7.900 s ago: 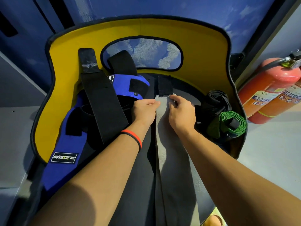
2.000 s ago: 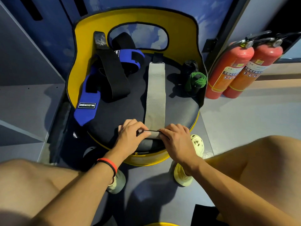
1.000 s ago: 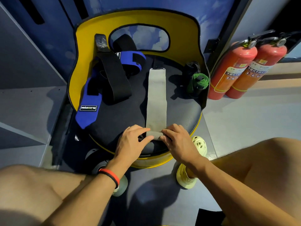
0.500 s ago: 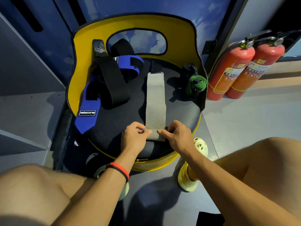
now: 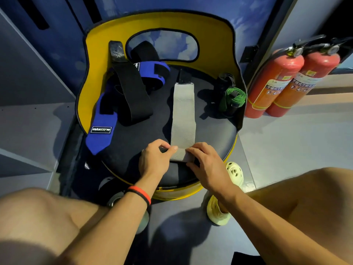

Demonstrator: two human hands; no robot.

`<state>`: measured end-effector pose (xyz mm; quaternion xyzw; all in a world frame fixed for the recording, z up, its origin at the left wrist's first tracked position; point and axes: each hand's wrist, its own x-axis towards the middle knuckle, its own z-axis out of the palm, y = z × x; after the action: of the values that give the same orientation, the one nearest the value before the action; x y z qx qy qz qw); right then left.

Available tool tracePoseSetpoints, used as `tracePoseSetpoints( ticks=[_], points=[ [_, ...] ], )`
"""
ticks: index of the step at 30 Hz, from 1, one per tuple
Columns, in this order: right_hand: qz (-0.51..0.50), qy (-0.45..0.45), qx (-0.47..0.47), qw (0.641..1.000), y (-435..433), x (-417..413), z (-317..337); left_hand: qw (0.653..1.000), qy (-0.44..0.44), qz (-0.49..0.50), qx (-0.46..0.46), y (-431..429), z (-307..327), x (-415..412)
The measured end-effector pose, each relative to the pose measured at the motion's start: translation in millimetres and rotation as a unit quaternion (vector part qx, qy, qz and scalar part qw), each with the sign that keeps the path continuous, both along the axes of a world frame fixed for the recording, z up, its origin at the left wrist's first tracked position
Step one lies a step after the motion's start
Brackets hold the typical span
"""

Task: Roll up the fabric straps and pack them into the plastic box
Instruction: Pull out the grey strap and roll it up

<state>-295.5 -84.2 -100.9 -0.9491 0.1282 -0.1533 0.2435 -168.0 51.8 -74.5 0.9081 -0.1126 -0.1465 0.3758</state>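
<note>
Dim light comes from above and the right — the grey strap point(image 5: 183, 111) and green roll point(image 5: 234, 96) throw soft shadows leftward on the seat point(image 5: 214, 134). Wide-angle bending curves the edges — the fire extinguishers point(image 5: 286, 83) lean inward.

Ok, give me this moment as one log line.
step: rolling grey strap | left hand: grips roll | right hand: grips roll | loose: blue strap, black strap | box: not seen

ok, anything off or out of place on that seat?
Minor only: the blue strap hangs off the seat's left edge, a black strap slung across it. The grey strap lies straight; left hand and right hand pinch its rolled near end. No plastic box in view.
</note>
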Motion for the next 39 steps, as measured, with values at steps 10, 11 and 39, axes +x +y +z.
tracePoseSetpoints(
  ticks=[10, 11, 39],
  points=[
    [0.031, 0.100, 0.050, 0.993, -8.8, -0.3, 17.0, 0.984, 0.002, -0.178, -0.001, 34.1, 11.7, -3.2],
    [0.023, 0.111, 0.075, 0.991, -7.8, -1.7, 17.7, 0.985, 0.007, -0.170, -0.009, 35.8, 12.4, -2.4],
    [-0.113, 0.010, 0.046, 0.992, -14.8, 23.7, 20.4, 0.991, 0.131, -0.008, 0.020, 2.5, 15.9, 0.8]
  ],
)
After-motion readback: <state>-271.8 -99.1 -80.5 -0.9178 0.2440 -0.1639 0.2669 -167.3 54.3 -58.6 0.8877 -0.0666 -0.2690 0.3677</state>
